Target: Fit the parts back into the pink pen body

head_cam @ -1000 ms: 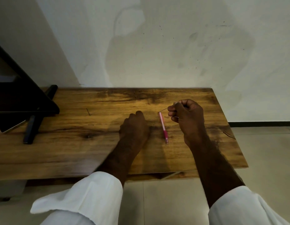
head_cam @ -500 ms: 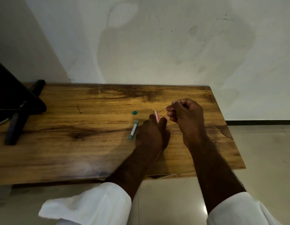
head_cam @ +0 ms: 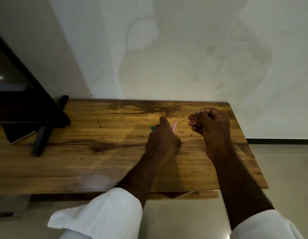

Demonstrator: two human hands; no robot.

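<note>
The left hand (head_cam: 162, 140) grips one pink pen barrel (head_cam: 174, 126), fingers curled round its lower part above the wooden surface (head_cam: 84, 163). The right hand (head_cam: 211, 128) pinches one thin dark refill (head_cam: 182, 120), tip aimed at the barrel's end. The refill looks light, slender and easily bent, best held near its tip. One small teal cap (head_cam: 152, 128) lies beside the left hand.
</note>
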